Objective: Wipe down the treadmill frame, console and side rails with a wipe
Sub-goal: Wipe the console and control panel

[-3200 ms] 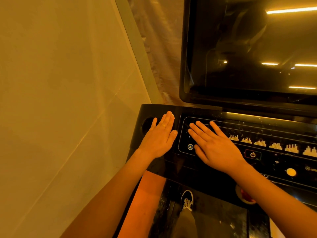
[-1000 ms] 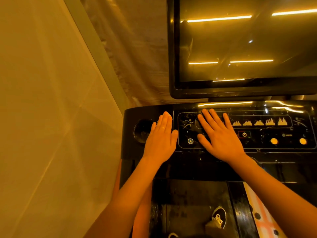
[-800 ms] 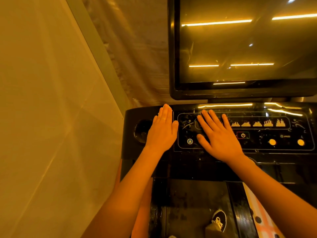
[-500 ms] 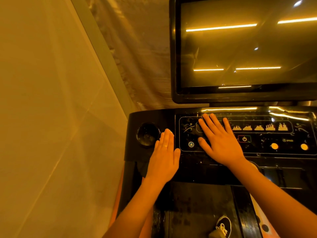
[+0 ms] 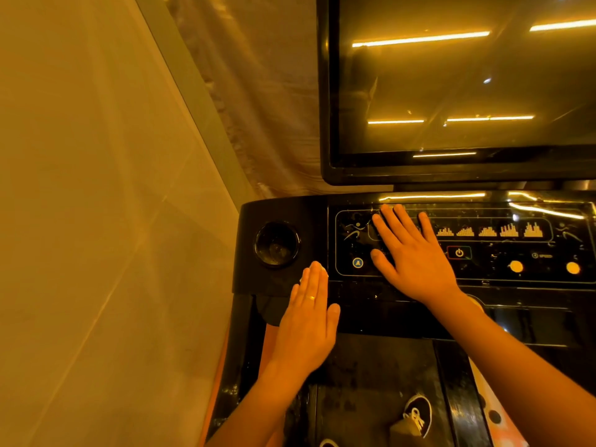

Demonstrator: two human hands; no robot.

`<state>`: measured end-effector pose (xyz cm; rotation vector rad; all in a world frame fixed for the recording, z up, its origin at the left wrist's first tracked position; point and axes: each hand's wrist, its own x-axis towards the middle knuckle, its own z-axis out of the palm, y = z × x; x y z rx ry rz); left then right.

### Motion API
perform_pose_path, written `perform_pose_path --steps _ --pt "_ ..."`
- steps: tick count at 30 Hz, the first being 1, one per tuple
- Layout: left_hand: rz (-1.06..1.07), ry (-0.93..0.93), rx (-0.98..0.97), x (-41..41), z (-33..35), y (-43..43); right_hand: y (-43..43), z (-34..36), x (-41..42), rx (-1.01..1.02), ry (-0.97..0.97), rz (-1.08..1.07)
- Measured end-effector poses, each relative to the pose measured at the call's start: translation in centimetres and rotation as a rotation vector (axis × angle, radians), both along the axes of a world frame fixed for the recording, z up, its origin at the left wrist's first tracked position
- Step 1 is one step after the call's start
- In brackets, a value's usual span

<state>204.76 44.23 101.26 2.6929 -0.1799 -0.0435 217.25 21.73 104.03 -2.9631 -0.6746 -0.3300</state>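
power symbol btn (image 5: 459, 252) on console (image 5: 290, 211), runner icon (image 5: 354, 230), bar-graph icons (image 5: 488, 230), blue arrow btn (image 5: 357, 262)

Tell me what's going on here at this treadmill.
A person stands on the treadmill with both hands flat on its black console. The left hand lies with straight fingers at the console's near left edge, just below the round cup holder. The right hand is spread on the button panel, left of the power button. No wipe shows plainly; one could be hidden under a palm. The screen above is dark and only reflects ceiling lights.
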Motion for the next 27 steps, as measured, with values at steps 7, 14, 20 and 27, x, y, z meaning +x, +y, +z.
perform_pose_path --steps 7,14,20,27 --pt "-0.009 -0.043 -0.028 7.6 3.2 -0.3 0.1 -0.1 0.0 -0.003 -0.002 -0.001" --pt "-0.004 -0.079 0.000 13.9 5.8 -0.3 0.1 0.0 -0.1 -0.007 0.001 -0.008" --pt "-0.027 -0.087 -0.044 8.6 3.8 0.5 0.1 0.1 -0.1 -0.005 -0.014 0.000" --pt "-0.032 -0.037 0.011 12.4 5.7 0.4 0.2 0.1 -0.1 0.006 -0.013 0.006"
